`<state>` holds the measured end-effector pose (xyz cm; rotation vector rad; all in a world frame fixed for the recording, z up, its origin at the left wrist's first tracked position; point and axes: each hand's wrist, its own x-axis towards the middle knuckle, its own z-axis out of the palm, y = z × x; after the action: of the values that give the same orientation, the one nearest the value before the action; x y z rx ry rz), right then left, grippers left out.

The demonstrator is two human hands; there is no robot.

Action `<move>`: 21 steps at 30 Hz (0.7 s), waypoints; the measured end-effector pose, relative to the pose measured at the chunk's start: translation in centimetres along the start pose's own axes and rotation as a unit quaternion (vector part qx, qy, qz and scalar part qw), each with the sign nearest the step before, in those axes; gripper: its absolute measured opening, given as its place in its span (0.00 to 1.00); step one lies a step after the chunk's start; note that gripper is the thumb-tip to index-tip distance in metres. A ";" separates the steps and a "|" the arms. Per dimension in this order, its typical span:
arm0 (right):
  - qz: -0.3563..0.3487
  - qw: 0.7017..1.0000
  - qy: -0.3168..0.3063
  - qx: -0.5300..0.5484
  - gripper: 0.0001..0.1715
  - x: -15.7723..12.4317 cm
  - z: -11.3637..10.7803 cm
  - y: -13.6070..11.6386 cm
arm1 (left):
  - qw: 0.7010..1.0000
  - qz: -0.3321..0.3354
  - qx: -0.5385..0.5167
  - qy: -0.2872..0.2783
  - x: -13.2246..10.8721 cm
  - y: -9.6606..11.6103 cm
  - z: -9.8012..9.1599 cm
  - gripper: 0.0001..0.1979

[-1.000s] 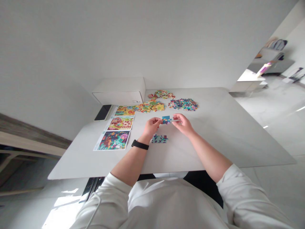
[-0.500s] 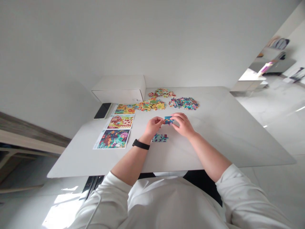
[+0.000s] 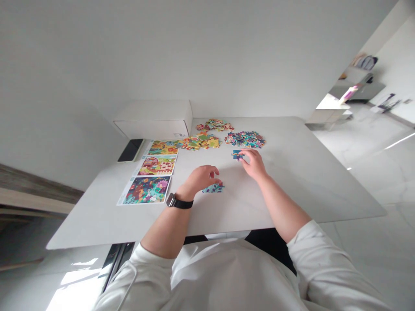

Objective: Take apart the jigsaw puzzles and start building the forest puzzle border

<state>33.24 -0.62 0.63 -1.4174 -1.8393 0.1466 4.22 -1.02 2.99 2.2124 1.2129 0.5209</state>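
My right hand is stretched toward the far side of the white table, its fingertips pinching a small blue puzzle piece just in front of the blue-and-pink pile of pieces. My left hand, with a black watch on the wrist, has its fingers curled down onto a small joined teal section of puzzle lying on the table. The two hands are apart.
Three picture cards lie in a column at the left. Two more piles of pieces, yellow-orange and red-green, sit further back. A white box stands against the wall, with a black phone beside it.
The hands held the blue piece together between them; now they have parted. The right hand carried it toward the blue-pink pile, and the left hand dropped onto the teal section.
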 end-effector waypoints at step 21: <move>0.089 0.990 -0.082 -0.076 0.19 0.4 1.8 2.0 | 0.982 -0.031 0.080 -0.168 -1.0 1.2 -1.5 0.07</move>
<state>33.57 1.11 -1.42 -1.7218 -1.8860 0.2230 3.58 -1.97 4.82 2.2699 1.1678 0.0195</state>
